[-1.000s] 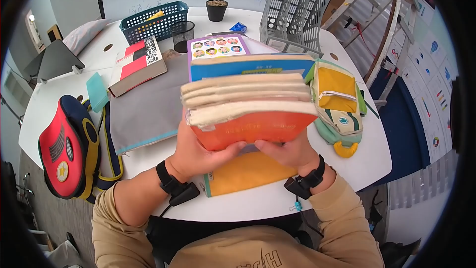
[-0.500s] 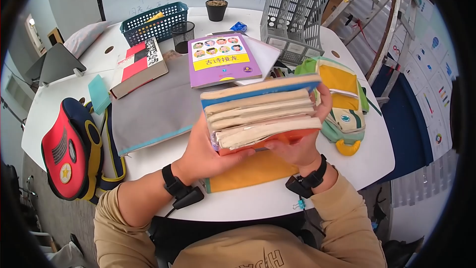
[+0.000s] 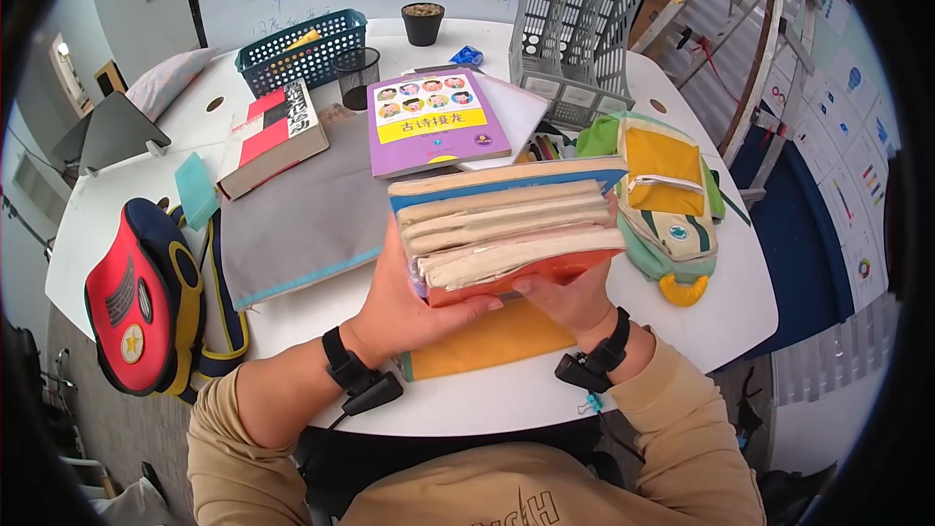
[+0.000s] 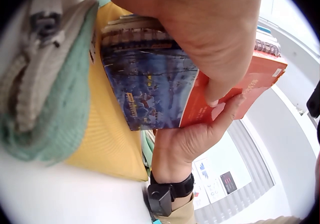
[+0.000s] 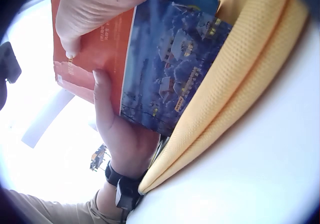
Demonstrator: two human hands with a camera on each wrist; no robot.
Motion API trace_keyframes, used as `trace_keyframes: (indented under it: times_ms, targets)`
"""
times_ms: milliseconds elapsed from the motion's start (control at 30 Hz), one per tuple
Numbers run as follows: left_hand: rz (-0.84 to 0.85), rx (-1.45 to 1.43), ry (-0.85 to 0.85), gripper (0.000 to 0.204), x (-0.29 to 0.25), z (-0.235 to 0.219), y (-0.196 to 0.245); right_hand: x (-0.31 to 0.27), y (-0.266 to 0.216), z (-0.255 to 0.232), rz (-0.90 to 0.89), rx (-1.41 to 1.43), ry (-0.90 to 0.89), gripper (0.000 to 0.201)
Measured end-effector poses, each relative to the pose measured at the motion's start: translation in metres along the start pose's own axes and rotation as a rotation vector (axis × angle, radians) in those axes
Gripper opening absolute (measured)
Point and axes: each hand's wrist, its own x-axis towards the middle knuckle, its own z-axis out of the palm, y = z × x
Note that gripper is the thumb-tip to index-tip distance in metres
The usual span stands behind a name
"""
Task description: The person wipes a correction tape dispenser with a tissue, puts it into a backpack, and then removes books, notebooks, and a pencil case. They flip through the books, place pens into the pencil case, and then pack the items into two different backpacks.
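A stack of several books [image 3: 506,224], page edges upward, is held between both hands above a yellow fabric item [image 3: 487,343]. My left hand [image 3: 394,282] grips the stack's left side, thumb across the front cover. On the right side my right hand [image 3: 575,302] grips it, its thumb near the other. The left wrist view shows the orange and blue cover [image 4: 150,89] facing the body, with the yellow fabric [image 4: 110,139] beside it. In the right wrist view the same cover [image 5: 160,59] is seen beside the yellow fabric [image 5: 225,79]. Fingers behind the stack are mostly hidden.
Behind the stack lies a purple book [image 3: 438,127]. A grey folder [image 3: 302,205], a thick red book [image 3: 273,141] and a red-navy bag [image 3: 141,297] are left; a green-yellow backpack [image 3: 667,200] is right. Farther back stand a teal basket [image 3: 302,49], plant pot [image 3: 423,27] and grey rack [image 3: 570,39].
Both hands have lowered the stack toward the body and tilted it, so more page edges show and the purple book behind is uncovered. Over the last half second it has shifted only slightly.
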Motion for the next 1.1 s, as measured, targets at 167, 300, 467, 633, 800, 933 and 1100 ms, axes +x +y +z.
trace_keyframes:
  times_ms: [167, 300, 467, 633, 800, 933, 1100]
  targets:
    - [0.108, 0.105, 0.009, 0.091, 0.0, -0.002, -0.003, 0.001, -0.002, 0.0, 0.04, 0.023, -0.005, 0.13]
    - [0.226, 0.141, 0.068, 0.083, -0.001, -0.003, -0.001, 0.009, -0.005, -0.006, -0.003, 0.028, -0.002, 0.129]
    - [0.194, 0.024, 0.164, 0.074, 0.006, -0.012, 0.017, 0.035, -0.018, -0.021, 0.075, 0.169, -0.237, 0.115]
    - [-0.062, -0.097, 0.226, 0.068, 0.013, -0.013, 0.04, 0.036, -0.023, -0.016, 0.244, 0.091, -0.323, 0.1]
    - [-0.212, -0.035, 0.272, 0.064, 0.015, -0.016, 0.048, 0.035, -0.024, -0.004, 0.232, 0.105, -0.289, 0.079]
    - [-0.18, -0.142, 0.331, 0.05, 0.017, -0.022, 0.032, 0.036, -0.018, -0.009, 0.2, 0.138, -0.235, 0.073]
    - [0.129, 0.521, 0.615, 0.044, 0.033, -0.058, -0.002, 0.04, -0.022, -0.019, 0.329, 0.38, -0.012, 0.065]
